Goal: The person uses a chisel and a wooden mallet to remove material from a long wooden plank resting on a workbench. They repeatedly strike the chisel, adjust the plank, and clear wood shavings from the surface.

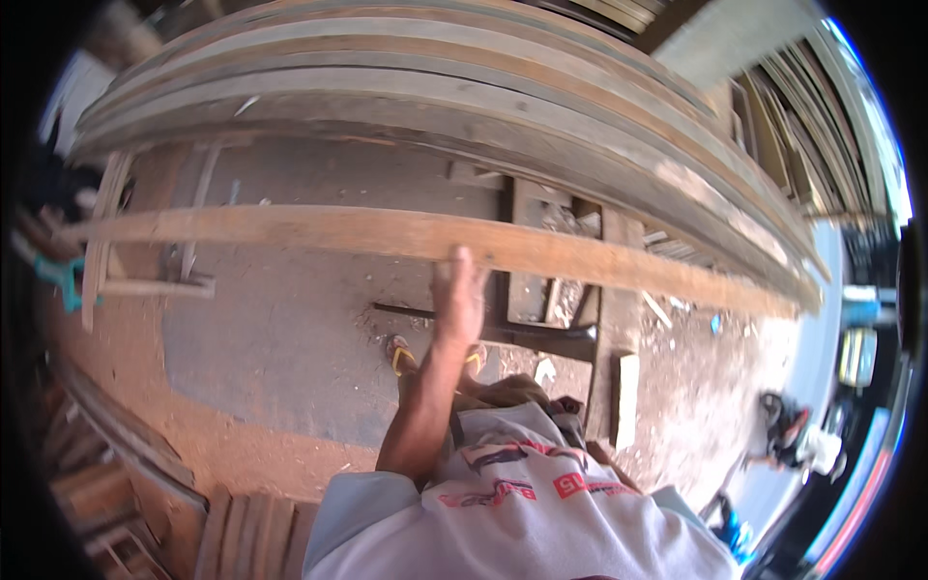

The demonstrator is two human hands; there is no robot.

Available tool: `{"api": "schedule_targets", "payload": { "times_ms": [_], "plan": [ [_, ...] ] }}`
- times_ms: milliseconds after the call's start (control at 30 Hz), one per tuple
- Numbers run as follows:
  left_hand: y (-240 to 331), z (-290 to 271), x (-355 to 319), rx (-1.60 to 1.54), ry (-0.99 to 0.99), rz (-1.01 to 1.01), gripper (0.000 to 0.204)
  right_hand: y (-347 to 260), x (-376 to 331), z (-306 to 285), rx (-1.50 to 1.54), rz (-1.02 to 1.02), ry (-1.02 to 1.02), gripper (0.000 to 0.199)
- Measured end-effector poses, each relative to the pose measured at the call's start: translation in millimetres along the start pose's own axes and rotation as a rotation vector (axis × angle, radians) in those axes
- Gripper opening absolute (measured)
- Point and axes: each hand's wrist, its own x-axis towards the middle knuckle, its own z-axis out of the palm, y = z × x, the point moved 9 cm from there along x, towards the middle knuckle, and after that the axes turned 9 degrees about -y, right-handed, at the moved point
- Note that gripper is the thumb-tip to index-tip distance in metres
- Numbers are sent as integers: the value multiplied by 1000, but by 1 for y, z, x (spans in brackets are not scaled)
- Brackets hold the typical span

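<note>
A long, narrow wooden plank (367, 230) stretches across the view in front of me, nearly from side to side. My left hand (458, 300) reaches up to its near edge, roughly at the middle of its length. The hand looks stretched out, with a fingertip overlapping the plank's edge; motion blurs it, and I cannot tell whether it touches the wood. Only a sliver of my right arm (611, 466) shows beside my shirt; its hand is hidden.
Beyond the plank lies a stack of long boards (435, 92). A wooden frame (611, 338) with scraps stands right of my feet. Further left are a wooden trestle (101, 232) and a turquoise stool (66, 282). Cut wood (246, 536) lies lower left. A motorbike (785, 425) is on the roadside at right.
</note>
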Motion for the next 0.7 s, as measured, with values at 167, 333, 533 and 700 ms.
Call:
{"api": "schedule_targets", "payload": {
  "times_ms": [167,333,533,700],
  "plan": [
    [-18,-14,33,96,-75,-71,59,32,-44,16,169,74,136,31],
    [-38,-10,-17,715,-417,-723,52,71,-73,51,350,148,257,31],
    [54,103,27,1605,-728,-96,58,104,-80,94,483,215,305,33],
    [63,71,106,2203,-893,-22,80,110,-93,118,609,232,406,32]
  ]
}}
